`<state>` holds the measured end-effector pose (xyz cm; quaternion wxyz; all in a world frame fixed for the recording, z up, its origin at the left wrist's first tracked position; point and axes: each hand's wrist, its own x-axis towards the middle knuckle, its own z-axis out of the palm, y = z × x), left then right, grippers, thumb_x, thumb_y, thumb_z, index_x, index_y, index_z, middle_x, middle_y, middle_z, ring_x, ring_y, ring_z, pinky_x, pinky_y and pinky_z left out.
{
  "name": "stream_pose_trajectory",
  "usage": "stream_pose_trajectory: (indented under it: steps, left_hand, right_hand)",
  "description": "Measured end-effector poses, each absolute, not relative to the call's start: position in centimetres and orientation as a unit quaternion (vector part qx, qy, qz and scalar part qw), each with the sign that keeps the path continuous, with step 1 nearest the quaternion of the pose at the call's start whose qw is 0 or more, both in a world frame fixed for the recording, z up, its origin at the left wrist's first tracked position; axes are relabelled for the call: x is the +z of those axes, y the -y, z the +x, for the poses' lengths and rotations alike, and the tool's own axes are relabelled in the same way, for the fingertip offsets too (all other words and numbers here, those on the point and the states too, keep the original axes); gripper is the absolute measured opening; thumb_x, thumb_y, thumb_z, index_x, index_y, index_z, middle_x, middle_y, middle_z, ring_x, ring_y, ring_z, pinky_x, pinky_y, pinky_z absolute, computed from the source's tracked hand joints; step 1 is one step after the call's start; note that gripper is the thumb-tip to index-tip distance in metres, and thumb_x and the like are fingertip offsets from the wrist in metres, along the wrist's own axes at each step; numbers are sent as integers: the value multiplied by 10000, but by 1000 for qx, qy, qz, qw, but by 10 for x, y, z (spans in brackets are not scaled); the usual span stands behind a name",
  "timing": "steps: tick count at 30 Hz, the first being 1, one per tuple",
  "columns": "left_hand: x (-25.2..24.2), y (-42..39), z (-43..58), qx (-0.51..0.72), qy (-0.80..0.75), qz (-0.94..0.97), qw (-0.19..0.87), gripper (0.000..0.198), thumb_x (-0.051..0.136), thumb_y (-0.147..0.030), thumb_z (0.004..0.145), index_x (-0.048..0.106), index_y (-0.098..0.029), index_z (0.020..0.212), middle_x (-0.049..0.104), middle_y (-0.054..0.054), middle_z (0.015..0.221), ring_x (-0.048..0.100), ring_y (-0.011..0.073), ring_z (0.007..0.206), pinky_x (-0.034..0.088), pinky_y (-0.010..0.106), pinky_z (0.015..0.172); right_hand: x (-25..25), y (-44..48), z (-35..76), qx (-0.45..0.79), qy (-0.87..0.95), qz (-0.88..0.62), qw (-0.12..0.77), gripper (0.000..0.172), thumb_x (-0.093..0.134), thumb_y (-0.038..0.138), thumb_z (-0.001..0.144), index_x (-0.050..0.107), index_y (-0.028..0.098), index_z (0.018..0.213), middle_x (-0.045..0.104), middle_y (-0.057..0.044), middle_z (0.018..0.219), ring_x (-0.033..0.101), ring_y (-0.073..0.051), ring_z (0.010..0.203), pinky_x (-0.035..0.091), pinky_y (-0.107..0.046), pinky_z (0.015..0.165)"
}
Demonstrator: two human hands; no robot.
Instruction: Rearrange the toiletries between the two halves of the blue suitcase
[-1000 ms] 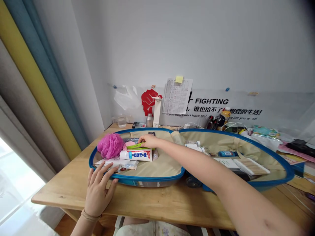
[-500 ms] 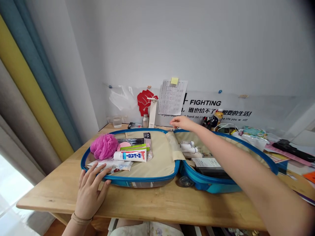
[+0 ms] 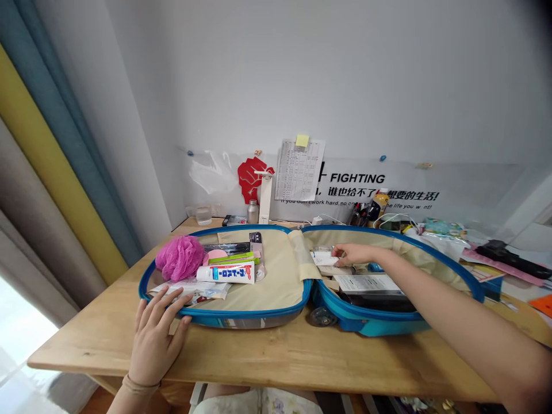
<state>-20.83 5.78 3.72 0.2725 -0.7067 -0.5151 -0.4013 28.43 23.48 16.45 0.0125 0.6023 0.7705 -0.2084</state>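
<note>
An open blue suitcase (image 3: 254, 315) lies on the wooden table, its two halves spread side by side. My left hand (image 3: 157, 333) rests on the near rim of the left half, fingers spread. Close to it are a clear packet (image 3: 202, 289), a pink bath puff (image 3: 180, 257) and a white toothpaste tube (image 3: 226, 272). My right hand (image 3: 356, 255) reaches into the right half, fingertips closed on the end of a small white bottle (image 3: 322, 259). The fingers partly hide that bottle. Just nearer lies a dark box with a white label (image 3: 366, 283).
Behind the suitcase stand a clear cup (image 3: 203, 215), a silver bottle (image 3: 252, 211), a white folding lamp (image 3: 265, 198) and a yellow-labelled bottle (image 3: 379, 204). A white plug (image 3: 317, 220) with a cable lies by the wall. Papers and a black object (image 3: 509, 259) crowd the right.
My right hand has come down from above the suitcase's far edge into the right half, onto the white bottles. My left hand stays on the rim.
</note>
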Motion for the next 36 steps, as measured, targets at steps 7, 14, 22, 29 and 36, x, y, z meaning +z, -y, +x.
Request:
stream_pose_trajectory:
  steps: [7,14,22,29,36]
  left_hand:
    - [35,-58,-210,-402,519,-706,266,363,517,-275,897,585,-285,1253,650,80,1236,447,268,1353,184,448,1204]
    - [36,-58,-210,-412,518,-703,260,365,519,-269,898,582,-291,1257,648,75,1237,443,261,1353,181,448,1204]
    - [37,-58,-208,-409,516,-703,268,355,517,-266,901,578,-289,1251,651,72,1220,446,256,1349,176,439,1207]
    - [34,-58,-210,-412,527,-700,251,374,524,-272,892,589,-313,1258,651,54,1249,460,259,1339,182,449,1205]
    - [34,-58,-211,-411,527,-700,253,355,532,-272,888,608,-305,1234,664,52,1233,473,254,1323,181,436,1206]
  right_hand:
    - [163,-236,280,-196,-778,596,31,521,705,476,572,678,189,1005,690,-139,1120,644,-315,1041,491,-365,878]
    - [191,-225,297,-205,-772,600,39,457,682,525,597,732,195,909,729,-93,922,665,-286,845,498,-348,721]
    - [237,-222,219,-127,-801,574,-113,471,570,452,812,664,174,1180,714,-109,1080,665,-247,889,503,-322,755]
    - [193,-247,55,-105,-863,490,-62,217,731,260,733,754,205,942,732,-72,1057,647,-266,982,487,-317,821]
    - [162,-251,3,-102,-881,461,-43,172,717,249,815,729,186,974,697,-73,1137,624,-255,1082,479,-378,952]
